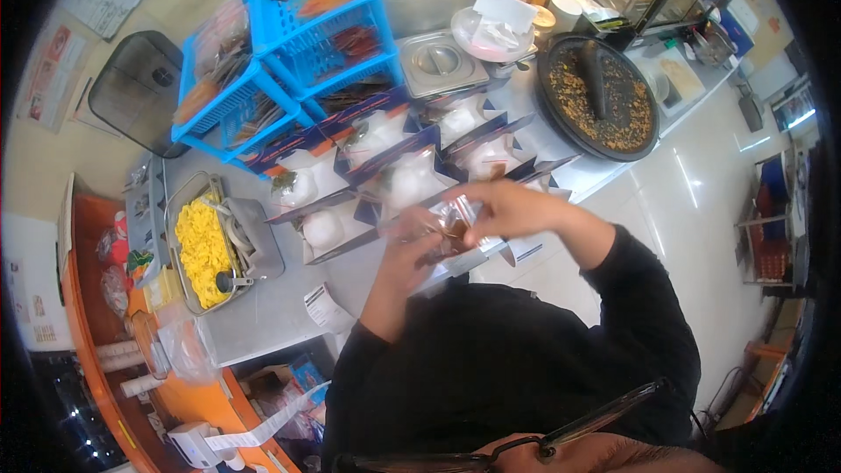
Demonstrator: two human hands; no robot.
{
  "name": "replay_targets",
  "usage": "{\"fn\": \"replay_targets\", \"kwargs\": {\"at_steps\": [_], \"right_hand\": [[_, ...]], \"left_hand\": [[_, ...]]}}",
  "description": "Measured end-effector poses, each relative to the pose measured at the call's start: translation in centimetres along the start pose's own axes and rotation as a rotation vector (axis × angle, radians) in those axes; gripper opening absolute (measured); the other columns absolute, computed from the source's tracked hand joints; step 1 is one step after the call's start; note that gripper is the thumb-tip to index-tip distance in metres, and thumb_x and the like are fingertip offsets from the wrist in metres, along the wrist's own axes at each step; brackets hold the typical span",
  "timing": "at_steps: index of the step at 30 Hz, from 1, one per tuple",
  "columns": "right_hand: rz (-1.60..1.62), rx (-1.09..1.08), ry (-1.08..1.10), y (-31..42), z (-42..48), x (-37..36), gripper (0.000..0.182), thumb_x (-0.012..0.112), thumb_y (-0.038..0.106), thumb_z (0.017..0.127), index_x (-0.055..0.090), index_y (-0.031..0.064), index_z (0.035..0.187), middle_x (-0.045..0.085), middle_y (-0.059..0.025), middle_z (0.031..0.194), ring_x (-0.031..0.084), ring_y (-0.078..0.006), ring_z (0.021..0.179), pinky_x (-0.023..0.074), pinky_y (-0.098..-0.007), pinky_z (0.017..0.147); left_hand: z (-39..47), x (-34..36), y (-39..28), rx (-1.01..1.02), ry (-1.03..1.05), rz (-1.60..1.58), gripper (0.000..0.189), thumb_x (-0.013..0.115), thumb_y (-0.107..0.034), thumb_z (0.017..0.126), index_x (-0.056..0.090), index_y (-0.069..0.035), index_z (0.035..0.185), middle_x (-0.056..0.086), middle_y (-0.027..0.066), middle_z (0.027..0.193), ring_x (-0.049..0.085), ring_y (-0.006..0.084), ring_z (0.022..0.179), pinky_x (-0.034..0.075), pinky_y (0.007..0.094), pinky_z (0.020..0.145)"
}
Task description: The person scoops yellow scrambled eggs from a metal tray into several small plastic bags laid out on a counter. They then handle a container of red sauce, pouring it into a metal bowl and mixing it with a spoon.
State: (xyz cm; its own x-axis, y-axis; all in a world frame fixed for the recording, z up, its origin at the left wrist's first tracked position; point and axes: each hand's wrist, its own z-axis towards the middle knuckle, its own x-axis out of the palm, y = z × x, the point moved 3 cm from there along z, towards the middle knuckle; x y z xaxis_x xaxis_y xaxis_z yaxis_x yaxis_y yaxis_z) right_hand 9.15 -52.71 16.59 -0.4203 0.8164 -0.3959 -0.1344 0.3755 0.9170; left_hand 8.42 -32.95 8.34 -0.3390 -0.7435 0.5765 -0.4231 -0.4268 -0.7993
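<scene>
In front of my chest, a small clear plastic sachet (453,226) with brown contents is held between both hands. My left hand (409,255) grips its lower left side, slightly blurred. The fingers of my right hand (509,210) pinch its right edge, near a red-striped strip. Just beyond my hands stand several open cardboard meal boxes in rows. A white rice mound (410,184) fills much of the box nearest my hands, and another rice mound (323,230) sits in the front left box. A brown sachet (489,171) lies in a box beyond my right hand.
Blue plastic baskets (322,39) holding packets stand behind the boxes. A stone mortar (558,118) with a pestle (593,79) is at right. Yellow scrambled egg (204,249) fills a container at left, beside a grey bin (259,236). A printed slip (325,309) lies near the counter's front edge.
</scene>
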Motion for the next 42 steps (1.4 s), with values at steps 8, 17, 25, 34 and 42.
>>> {"fn": "replay_targets", "kwargs": {"at_steps": [8, 17, 25, 34, 42], "right_hand": [[0.190, 0.121, -0.043, -2.7, -6.2, -0.6, 0.012, 0.067, 0.001, 0.080, 0.061, 0.0004, 0.090, 0.060, -0.0007, 0.076, 0.055, -0.0071, 0.067, 0.0427, -0.0231, 0.059], [-0.437, 0.131, -0.310, -5.2, -9.3, -4.7, 0.015, 0.060, -0.003, 0.073, 0.066, 0.0094, 0.079, 0.058, -0.0073, 0.078, 0.057, -0.0257, 0.078, 0.0468, -0.0331, 0.067], [-0.780, 0.067, -0.176, -7.9, -8.4, -3.0, 0.021, 0.056, 0.003, 0.070, 0.068, 0.0172, 0.078, 0.056, -0.0040, 0.078, 0.057, -0.0259, 0.082, 0.0474, -0.0362, 0.071], [-0.884, 0.001, -0.457, -9.3, -7.5, -3.2, 0.018, 0.057, 0.000, 0.069, 0.064, 0.0143, 0.077, 0.059, -0.0038, 0.079, 0.056, -0.0254, 0.079, 0.0441, -0.0363, 0.069], [-0.777, -0.067, -0.531, -11.0, -8.1, -3.2, 0.023, 0.063, 0.004, 0.064, 0.062, 0.0158, 0.084, 0.061, -0.0029, 0.081, 0.057, -0.0234, 0.080, 0.0415, -0.0356, 0.070]], "left_hand": [[0.1, 1.0, 1.7, -0.189, 0.031, 0.084, 0.025, 0.060, 0.004, 0.078, 0.051, -0.007, 0.099, 0.059, 0.0071, 0.091, 0.060, 0.0175, 0.082, 0.053, 0.0300, 0.065], [1.4, 1.6, 1.8, -0.227, 0.006, -0.084, 0.022, 0.062, 0.001, 0.079, 0.053, -0.009, 0.097, 0.058, 0.0069, 0.091, 0.060, 0.0191, 0.082, 0.052, 0.0330, 0.065], [0.8, 0.3, 2.2, -0.203, -0.028, 0.009, 0.021, 0.062, 0.001, 0.079, 0.053, -0.006, 0.097, 0.058, 0.0072, 0.091, 0.060, 0.0195, 0.084, 0.052, 0.0349, 0.067], [-0.1, -0.5, 0.9, -0.135, -0.090, 0.037, 0.021, 0.060, 0.000, 0.081, 0.051, -0.007, 0.099, 0.058, 0.0076, 0.091, 0.060, 0.0189, 0.081, 0.052, 0.0326, 0.066], [-1.0, -2.5, 0.5, -0.105, -0.166, 0.007, 0.026, 0.059, 0.001, 0.082, 0.051, -0.011, 0.103, 0.058, 0.0061, 0.092, 0.061, 0.0187, 0.081, 0.053, 0.0314, 0.065]]}}
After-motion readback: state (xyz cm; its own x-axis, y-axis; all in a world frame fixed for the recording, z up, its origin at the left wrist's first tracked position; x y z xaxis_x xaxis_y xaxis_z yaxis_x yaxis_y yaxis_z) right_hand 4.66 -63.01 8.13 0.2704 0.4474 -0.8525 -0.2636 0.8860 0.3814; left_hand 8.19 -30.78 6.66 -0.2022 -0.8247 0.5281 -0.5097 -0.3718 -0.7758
